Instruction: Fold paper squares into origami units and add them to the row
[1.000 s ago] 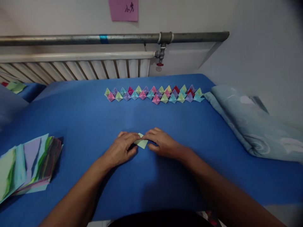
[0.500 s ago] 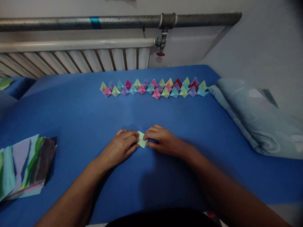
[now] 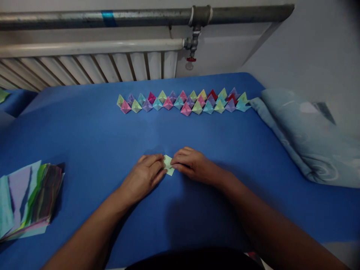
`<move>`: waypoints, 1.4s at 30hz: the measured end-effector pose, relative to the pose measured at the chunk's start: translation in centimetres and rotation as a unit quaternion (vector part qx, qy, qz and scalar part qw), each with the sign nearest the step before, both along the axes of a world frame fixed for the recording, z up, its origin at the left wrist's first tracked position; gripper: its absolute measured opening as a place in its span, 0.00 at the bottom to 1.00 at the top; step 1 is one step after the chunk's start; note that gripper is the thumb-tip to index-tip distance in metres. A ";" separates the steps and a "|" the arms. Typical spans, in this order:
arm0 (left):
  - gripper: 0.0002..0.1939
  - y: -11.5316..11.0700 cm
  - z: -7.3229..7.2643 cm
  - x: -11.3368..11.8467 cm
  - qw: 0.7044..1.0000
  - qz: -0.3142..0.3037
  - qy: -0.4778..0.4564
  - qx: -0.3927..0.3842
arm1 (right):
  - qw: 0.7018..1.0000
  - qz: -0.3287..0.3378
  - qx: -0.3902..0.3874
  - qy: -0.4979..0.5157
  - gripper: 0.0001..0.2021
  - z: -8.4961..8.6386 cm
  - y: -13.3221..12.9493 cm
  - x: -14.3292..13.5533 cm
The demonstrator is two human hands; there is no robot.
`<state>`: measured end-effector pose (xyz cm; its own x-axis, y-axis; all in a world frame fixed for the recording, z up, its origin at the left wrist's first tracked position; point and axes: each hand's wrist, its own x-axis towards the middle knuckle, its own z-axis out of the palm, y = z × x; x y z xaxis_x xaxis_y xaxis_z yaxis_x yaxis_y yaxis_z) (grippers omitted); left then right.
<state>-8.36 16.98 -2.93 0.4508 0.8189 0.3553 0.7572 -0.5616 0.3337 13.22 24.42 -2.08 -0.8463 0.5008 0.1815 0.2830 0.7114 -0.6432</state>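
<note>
A small pale green folded paper (image 3: 168, 165) lies on the blue cloth surface (image 3: 135, 232) between my hands. My left hand (image 3: 150, 170) presses on its left side, the fingers closed over that edge. From the right, my right hand (image 3: 189, 163) pinches the paper's right edge between thumb and fingertips. Part of the paper is hidden under the fingers. Beyond my hands, folded paper pieces (image 3: 186, 108) in pink, green, blue, purple, yellow and red stand in staggered rows.
A stack of coloured paper sheets (image 3: 30, 202) sits at the left. On the right lies a folded light blue blanket (image 3: 298, 138) against the wall. A white radiator (image 3: 112, 67), a metal pipe (image 3: 152, 17) and a red-handled valve (image 3: 191, 59) run along the back.
My right thumb and fingers have closed together on the paper's right edge, where a fold line now shows. The view has shifted slightly.
</note>
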 end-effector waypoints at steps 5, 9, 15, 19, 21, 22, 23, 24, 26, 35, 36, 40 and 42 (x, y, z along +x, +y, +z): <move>0.07 0.0 -0.1 0.4 1.000 0.004 -0.004 0.020 | 1.000 -0.017 -0.006 -0.022 0.07 0.4 -0.2 0.1; 0.07 0.0 -0.1 0.6 0.999 0.017 -0.026 0.018 | 0.998 -0.048 -0.012 -0.028 0.07 0.1 -0.3 -0.1; 0.07 0.0 -0.4 0.5 0.997 0.071 -0.040 -0.013 | 0.995 -0.092 -0.026 -0.018 0.06 -0.4 -0.5 -0.6; 0.08 0.1 -0.6 0.4 0.994 0.087 -0.049 -0.035 | 0.992 -0.123 -0.037 -0.015 0.06 -0.4 -0.7 -0.8; 0.08 0.2 -0.7 0.4 0.993 0.096 -0.052 -0.046 | 0.990 -0.132 -0.038 -0.016 0.06 -0.4 -0.8 -0.9; 0.08 0.2 -0.7 0.4 0.992 0.101 -0.053 -0.051 | 0.990 -0.135 -0.039 -0.018 0.05 -0.4 -0.9 -0.9; 0.07 0.3 -0.8 0.4 0.992 0.105 -0.053 -0.053 | 0.990 -0.136 -0.038 -0.018 0.05 -0.4 -0.9 -1.0; 0.07 0.3 -0.8 0.4 0.991 0.107 -0.054 -0.052 | 0.990 -0.137 -0.037 -0.019 0.05 -0.4 -0.9 -1.0; 0.07 0.4 -0.8 0.4 0.991 0.111 -0.054 -0.050 | 0.990 -0.137 -0.034 -0.021 0.06 -0.5 -0.9 -1.2; 0.08 0.3 -0.7 0.5 0.992 0.110 -0.036 -0.048 | 0.985 -0.165 -0.016 -0.054 0.07 -0.4 -1.1 -1.7; 0.07 0.3 -0.7 0.5 0.992 0.109 -0.033 -0.045 | 0.985 -0.163 -0.015 -0.053 0.07 -0.4 -1.1 -1.7; 0.06 0.3 -0.6 0.5 0.994 0.102 -0.022 -0.025 | 0.986 -0.158 -0.016 -0.045 0.07 -0.6 -1.1 -1.6; 0.07 0.3 -0.6 0.5 0.995 0.098 -0.021 -0.018 | 0.986 -0.159 -0.014 -0.041 0.08 -0.7 -1.1 -1.5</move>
